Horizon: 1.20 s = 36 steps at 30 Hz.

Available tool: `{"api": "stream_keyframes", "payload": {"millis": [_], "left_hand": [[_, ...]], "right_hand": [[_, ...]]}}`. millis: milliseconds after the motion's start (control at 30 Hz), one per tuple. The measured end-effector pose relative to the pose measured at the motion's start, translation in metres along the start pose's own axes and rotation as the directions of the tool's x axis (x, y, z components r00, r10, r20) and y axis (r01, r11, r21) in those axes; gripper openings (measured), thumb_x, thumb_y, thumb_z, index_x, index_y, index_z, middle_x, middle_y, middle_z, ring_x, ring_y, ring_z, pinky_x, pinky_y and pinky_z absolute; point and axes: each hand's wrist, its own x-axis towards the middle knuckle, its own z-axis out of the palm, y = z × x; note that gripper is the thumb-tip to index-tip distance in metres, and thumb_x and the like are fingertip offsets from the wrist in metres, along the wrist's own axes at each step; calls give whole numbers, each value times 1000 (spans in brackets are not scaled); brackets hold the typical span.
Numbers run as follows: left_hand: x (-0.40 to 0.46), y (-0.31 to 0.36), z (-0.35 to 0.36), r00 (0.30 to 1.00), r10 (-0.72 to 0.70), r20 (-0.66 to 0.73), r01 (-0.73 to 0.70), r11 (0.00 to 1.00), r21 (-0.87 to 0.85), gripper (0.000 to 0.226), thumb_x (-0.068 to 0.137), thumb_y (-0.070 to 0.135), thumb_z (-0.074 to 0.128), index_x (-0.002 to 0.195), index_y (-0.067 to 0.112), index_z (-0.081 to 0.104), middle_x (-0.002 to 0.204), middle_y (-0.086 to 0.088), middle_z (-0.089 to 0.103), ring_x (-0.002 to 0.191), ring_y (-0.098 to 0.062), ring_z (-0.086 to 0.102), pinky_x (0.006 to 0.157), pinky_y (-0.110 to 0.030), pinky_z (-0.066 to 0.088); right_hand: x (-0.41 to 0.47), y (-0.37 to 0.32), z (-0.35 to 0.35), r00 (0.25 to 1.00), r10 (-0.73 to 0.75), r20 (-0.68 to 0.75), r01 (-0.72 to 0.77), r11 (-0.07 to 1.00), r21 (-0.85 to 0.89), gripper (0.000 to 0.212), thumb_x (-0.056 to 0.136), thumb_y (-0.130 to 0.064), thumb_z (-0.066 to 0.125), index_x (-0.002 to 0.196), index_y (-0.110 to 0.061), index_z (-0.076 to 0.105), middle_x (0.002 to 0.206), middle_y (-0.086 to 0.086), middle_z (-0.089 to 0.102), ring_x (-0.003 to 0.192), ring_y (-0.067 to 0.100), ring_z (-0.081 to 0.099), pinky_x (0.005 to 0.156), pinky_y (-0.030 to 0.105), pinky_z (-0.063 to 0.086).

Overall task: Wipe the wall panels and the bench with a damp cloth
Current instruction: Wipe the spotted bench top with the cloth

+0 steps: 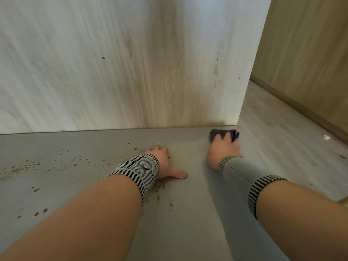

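On the grey bench [188, 213], nearest the camera, two bare forearms reached forward, each wrist wrapped in a black-and-white knitted wristband [139, 172]. The left hand [163, 164] lay flat on the surface, fingers straight and thumb spread out to the right, holding nothing. Brown spots [75, 162] were scattered over the bench around and to the left of that hand. Further on, the right hand [224, 147] pressed a dark cloth [222, 133] down near the bench's far right corner, fingers laid over the cloth; whether they curled round it could not be told. Beyond, the pale wall panel [122, 63] rose from the bench's back edge, streaked and scratched. To the right lay a light floor [282, 138].
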Motion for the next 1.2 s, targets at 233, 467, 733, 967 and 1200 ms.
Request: {"api": "stream_keyframes", "payload": {"millis": [233, 467, 733, 967, 1200], "left_hand": [[-1, 5, -2, 1000, -4, 2, 4, 1000, 25, 129, 67, 82, 63, 159, 14, 3, 165, -12, 3, 151, -30, 13, 122, -42, 15], [5, 4, -1, 1000, -22, 16, 22, 1000, -3, 130, 63, 81, 68, 159, 20, 4, 164, -12, 8, 148, -33, 22, 120, -48, 24], [0, 6, -7, 999, -24, 36, 23, 1000, 17, 126, 67, 81, 64, 158, 14, 9, 164, -11, 12, 148, -31, 24, 120, -45, 23], [0, 36, -22, 997, -62, 43, 58, 995, 80, 106, 67, 76, 70, 144, 7, 44, 141, -14, 52, 126, -30, 53, 109, -38, 41], [7, 36, -9, 996, -86, 30, 83, 992, 94, 129, 59, 86, 63, 152, 4, 25, 155, -17, 33, 138, -31, 41, 115, -42, 33]], "right_hand": [[4, -68, 10, 878, -462, 125, 461, 886, 41, 74, 93, -19, 53, 155, -19, 12, 163, 4, 3, 148, 31, 8, 121, 43, 14], [52, -113, 10, 875, -453, 170, 453, 890, 41, 66, 94, -16, 42, 154, -22, 16, 160, 1, 14, 143, 34, 19, 115, 50, 27], [58, -48, 7, 968, -250, -2, 250, 968, -1, 49, 92, -15, 42, 141, -12, 38, 146, 9, 36, 129, 36, 40, 107, 45, 37], [49, -12, 4, 973, -230, 11, 230, 973, -6, 56, 88, -15, 46, 143, -13, 34, 146, 7, 36, 129, 33, 40, 107, 42, 31], [77, 24, -1, 981, 183, -62, -183, 983, 4, 50, 95, -17, 33, 144, -9, 33, 147, 10, 33, 127, 40, 35, 104, 45, 28]]}}
